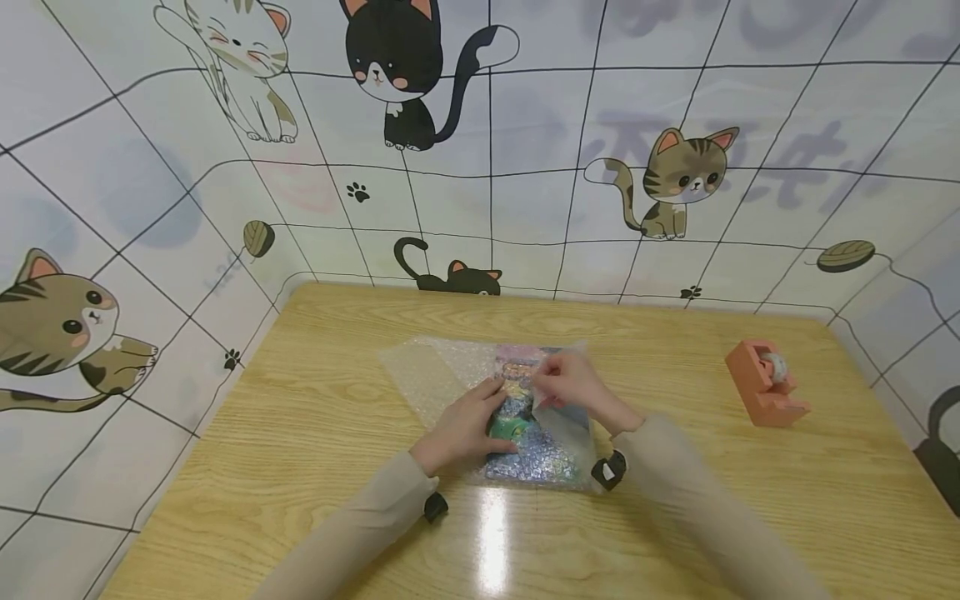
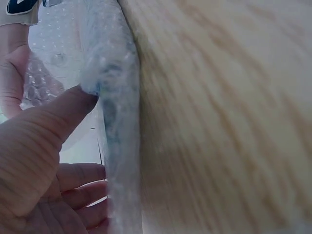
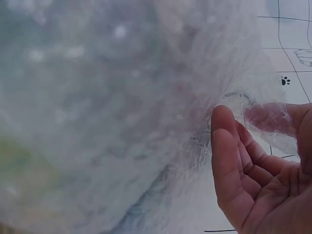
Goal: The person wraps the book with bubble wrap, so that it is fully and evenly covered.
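Observation:
On the table lies a flat, rectangular, book-like item point(image 1: 512, 427) with a colourful printed face, covered in clear bubble wrap point(image 1: 442, 367). Its exact kind is blurred by the wrap. My left hand point(image 1: 467, 423) rests on its left side, fingers and thumb spread; in the left wrist view the thumb point(image 2: 63, 109) touches the wrapped edge. With the thumb and fingertips my right hand point(image 1: 573, 383) pinches a flap of the wrap over the item's upper right part. The right wrist view shows the thin film between thumb and fingers point(image 3: 226, 151), the wrap raised beside them.
A pink tape dispenser point(image 1: 765, 387) with a roll of tape stands to the right on the wooden table point(image 1: 300, 400). Behind and beside the table hangs a white gridded sheet point(image 1: 540, 208) printed with cartoon cats. A dark object point(image 1: 941, 450) shows at the far right edge.

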`<move>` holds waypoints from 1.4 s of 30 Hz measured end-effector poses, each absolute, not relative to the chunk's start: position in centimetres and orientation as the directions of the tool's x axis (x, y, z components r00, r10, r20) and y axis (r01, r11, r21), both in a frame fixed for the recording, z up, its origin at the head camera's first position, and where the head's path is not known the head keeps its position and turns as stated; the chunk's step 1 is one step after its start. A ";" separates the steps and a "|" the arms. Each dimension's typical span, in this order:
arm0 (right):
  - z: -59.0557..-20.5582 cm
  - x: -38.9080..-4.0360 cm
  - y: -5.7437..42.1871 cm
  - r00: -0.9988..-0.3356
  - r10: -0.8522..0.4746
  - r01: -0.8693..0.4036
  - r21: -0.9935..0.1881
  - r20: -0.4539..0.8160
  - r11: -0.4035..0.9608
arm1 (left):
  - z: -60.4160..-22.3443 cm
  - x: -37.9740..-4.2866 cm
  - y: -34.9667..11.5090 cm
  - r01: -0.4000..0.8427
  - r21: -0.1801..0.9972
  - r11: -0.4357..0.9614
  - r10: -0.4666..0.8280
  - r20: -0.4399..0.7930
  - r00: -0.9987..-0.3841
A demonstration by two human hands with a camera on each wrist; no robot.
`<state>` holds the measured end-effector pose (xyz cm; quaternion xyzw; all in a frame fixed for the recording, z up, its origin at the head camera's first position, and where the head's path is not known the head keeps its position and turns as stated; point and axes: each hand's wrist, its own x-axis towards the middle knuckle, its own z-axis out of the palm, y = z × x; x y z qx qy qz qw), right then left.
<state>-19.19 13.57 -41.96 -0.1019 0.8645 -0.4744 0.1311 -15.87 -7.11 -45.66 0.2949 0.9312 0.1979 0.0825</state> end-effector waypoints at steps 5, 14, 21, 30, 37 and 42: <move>-42.6 -19.4 13.2 -0.937 -0.319 -0.057 -0.844 -0.139 0.534 | -45.9 -16.0 -7.1 0.525 0.417 0.742 0.586 -0.021 -0.810; -43.6 -19.7 13.0 -0.902 -0.385 -0.045 -0.843 -0.196 0.536 | -46.0 -16.2 -7.0 0.525 0.416 0.743 0.584 -0.019 -0.811; -43.5 -19.6 13.8 -0.812 -0.537 -0.092 -0.858 -0.229 0.505 | -46.0 -16.1 -7.1 0.519 0.466 0.717 0.585 0.003 -0.811; -43.5 -19.6 15.3 -0.661 -0.708 -0.148 -0.882 -0.248 0.448 | -45.9 -16.2 -7.3 0.558 0.461 0.691 0.614 0.033 -0.788; -43.9 -19.2 16.2 -0.649 -0.738 -0.156 -0.916 -0.186 0.369 | -46.0 -16.3 -7.3 0.558 0.465 0.687 0.620 0.023 -0.784; -44.2 -18.7 17.2 -0.671 -0.738 -0.429 -0.847 0.066 0.314 | -46.1 -16.3 -7.3 0.549 0.488 0.678 0.620 0.019 -0.784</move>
